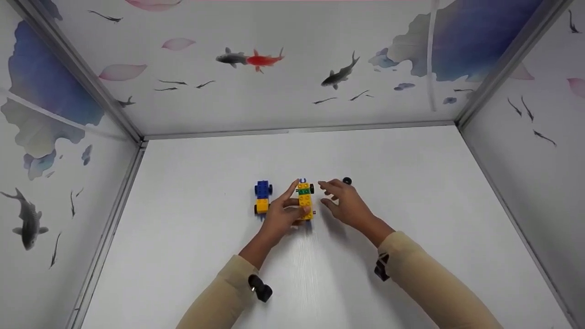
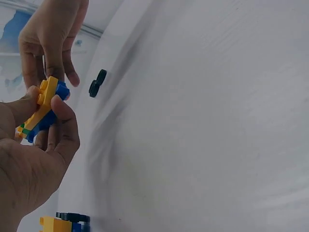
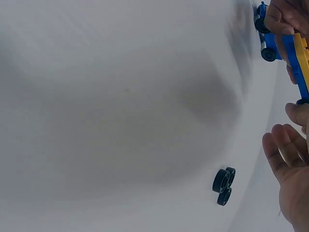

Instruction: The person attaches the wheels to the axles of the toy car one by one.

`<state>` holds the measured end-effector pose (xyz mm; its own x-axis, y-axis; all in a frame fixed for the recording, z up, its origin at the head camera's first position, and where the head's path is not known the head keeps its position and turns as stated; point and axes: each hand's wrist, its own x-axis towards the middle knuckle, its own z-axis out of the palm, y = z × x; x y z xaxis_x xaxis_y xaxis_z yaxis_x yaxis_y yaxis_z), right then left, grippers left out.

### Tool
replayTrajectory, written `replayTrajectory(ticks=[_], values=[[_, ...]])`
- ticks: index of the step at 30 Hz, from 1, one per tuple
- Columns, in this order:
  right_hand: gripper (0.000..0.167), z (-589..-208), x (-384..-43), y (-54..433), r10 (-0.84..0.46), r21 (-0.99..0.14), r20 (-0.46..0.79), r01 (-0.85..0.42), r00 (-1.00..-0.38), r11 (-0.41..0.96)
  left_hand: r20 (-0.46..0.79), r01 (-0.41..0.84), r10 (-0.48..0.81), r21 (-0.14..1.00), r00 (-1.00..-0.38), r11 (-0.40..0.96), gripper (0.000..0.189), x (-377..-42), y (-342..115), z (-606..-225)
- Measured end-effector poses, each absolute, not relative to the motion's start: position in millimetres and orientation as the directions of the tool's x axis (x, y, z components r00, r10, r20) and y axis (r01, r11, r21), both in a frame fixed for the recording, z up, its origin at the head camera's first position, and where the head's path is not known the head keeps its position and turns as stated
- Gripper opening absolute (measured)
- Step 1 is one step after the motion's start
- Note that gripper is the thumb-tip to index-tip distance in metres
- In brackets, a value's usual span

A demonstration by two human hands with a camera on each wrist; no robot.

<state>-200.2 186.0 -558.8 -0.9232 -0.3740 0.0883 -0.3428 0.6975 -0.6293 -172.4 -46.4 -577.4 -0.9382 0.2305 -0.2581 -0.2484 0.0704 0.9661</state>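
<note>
Can pass over bench (image 1: 183, 228) at far left or far right. Blocked beside left grip (image 1: 280, 214) by blue-and-yellow vehicle (image 1: 262, 189), just beyond right grip (image 1: 348, 202) by loose black wheels (image 3: 221, 181). Tight between right grip and held toy (image 1: 305, 201). Closed off at back by wall (image 1: 274, 105).

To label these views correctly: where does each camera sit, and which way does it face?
Head: worn there, facing forward and down; left hand, right hand, sleeves show.
Left wrist: worn there, facing that hand's grip on a toy; both hands show.
Right wrist: worn there, facing that hand; both hands show.
Shared: wrist views show the toy and wheels.
</note>
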Motion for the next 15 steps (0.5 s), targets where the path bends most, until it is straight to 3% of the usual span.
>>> replayTrajectory(ticks=[15], values=[[0.047,-574.6,-204.4,219.2,-0.26,-0.548,0.084,-0.262,-0.962,0.794,-0.272,-0.27,0.204,0.962,-0.941,0.037,0.084,-173.1,-47.0,-579.5]])
